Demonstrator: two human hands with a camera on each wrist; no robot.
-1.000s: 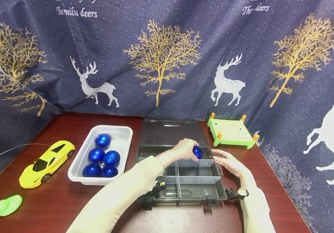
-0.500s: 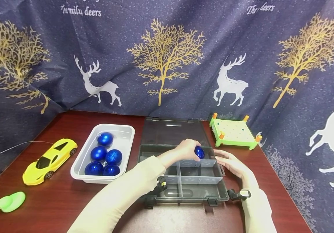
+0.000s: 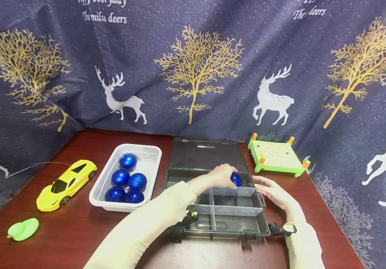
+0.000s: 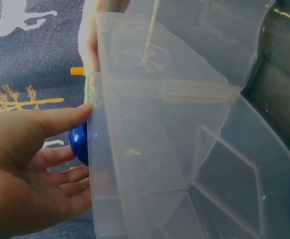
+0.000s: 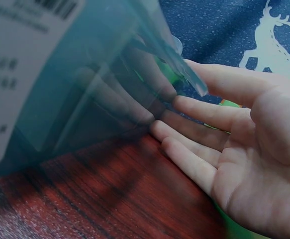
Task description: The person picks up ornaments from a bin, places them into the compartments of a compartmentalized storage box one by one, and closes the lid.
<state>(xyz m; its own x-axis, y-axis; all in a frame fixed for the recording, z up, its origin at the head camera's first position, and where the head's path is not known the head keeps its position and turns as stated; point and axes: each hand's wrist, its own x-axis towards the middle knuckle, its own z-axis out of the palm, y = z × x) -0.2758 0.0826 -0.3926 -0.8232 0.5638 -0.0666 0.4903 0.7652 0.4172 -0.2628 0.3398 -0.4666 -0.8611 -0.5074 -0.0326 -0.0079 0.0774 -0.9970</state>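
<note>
My left hand [image 3: 222,176] reaches into the far right compartment of the dark clear-plastic compartment box [image 3: 227,234]. Its thumb and fingers hold a shiny blue Christmas ball [image 3: 236,179] there. In the left wrist view, a translucent divider [image 4: 135,149] partly hides that Christmas ball [image 4: 78,144]. My right hand [image 3: 277,193] lies along the box's right side, and the right wrist view has its straight fingertips [image 5: 172,144] against the clear wall. The box lid [image 3: 210,155] is folded back behind it.
A white tray [image 3: 93,200] with several blue Christmas balls stands left of the box. Further left are a yellow toy car [image 3: 66,185] and a green toy duck [image 3: 24,229]. A green toy bed-like frame [image 3: 277,155] with orange posts sits behind my right hand.
The head view has turned slightly left, so everything appears further right. Both hands and the held Christmas ball keep nearly the same place at the box.
</note>
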